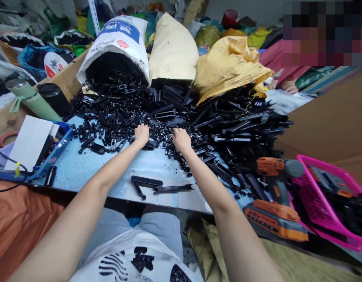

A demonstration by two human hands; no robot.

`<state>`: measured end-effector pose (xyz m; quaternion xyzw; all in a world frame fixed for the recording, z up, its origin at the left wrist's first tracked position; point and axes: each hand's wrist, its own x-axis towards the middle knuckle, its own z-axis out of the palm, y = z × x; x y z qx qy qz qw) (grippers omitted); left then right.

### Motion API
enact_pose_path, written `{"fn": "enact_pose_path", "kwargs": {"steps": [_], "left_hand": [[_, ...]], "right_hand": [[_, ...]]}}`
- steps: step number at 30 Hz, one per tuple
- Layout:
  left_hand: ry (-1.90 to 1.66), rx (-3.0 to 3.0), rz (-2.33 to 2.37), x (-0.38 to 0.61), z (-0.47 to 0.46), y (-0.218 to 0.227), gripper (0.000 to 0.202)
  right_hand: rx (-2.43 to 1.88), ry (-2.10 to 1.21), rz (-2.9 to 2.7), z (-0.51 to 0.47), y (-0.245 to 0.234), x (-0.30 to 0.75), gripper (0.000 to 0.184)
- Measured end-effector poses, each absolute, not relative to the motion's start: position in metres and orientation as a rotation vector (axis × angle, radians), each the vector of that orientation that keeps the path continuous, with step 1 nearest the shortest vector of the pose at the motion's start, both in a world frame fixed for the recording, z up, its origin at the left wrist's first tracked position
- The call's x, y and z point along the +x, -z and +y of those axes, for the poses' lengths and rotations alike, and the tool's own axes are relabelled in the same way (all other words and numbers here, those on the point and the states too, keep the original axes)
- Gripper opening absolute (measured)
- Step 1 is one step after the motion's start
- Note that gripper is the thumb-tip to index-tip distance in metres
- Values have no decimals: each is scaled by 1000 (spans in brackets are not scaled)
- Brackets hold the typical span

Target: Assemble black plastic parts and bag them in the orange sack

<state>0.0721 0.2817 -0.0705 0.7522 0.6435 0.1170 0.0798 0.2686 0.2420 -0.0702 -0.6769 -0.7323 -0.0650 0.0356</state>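
My left hand (142, 134) reaches into the heap of small black parts (110, 117), its fingers curled together at the near edge of the pile. Whatever it may grip is too small to name. My right hand (182, 139) is at the small screws (160, 133), fingertips bent down and pinched; what lies between them is hidden. In front of me on the blue tabletop (101, 166) lies a black jointed arm piece (147, 181), beside a long black part with a forked end (175, 188).
Three sacks, white (119, 39), cream (173, 51) and yellow (230, 66), stand behind the heap. An orange cordless drill (275, 199) and a pink basket (316, 192) are at right. A blue basket (63, 137) and green bottle (33, 100) stand left. Another person's hand (289, 86) shows at the back.
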Motion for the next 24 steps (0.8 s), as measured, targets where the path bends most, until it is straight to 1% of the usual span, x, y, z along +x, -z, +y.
{"fn": "enact_pose_path", "kwargs": {"steps": [2,5,6,9,13,16,19,24], "left_hand": [[-436,2279,1878,55,265,61,25],[-617,2332,1707,16,219,51,21],[-628,2352,1632,2,200,50,19],[-505,2383,1443,-31,142,51,17],[-294,2445,1356,-44,97,56,20],[-163,2533,1352,-41,89,52,21],[-143,2580,1328,-41,86,46,21],[-85,2651,1320,-41,76,40,22]], "right_hand": [[-2199,194,-2237,271,73,261,30],[-2228,159,-2229,289,81,255,29],[-2236,161,-2215,290,83,254,29],[-2271,191,-2184,287,90,258,30],[-2225,230,-2226,273,90,267,24],[-2125,231,-2219,257,85,277,22],[-2040,142,-2160,242,82,288,21],[-1867,10,-1967,216,78,291,30]]}}
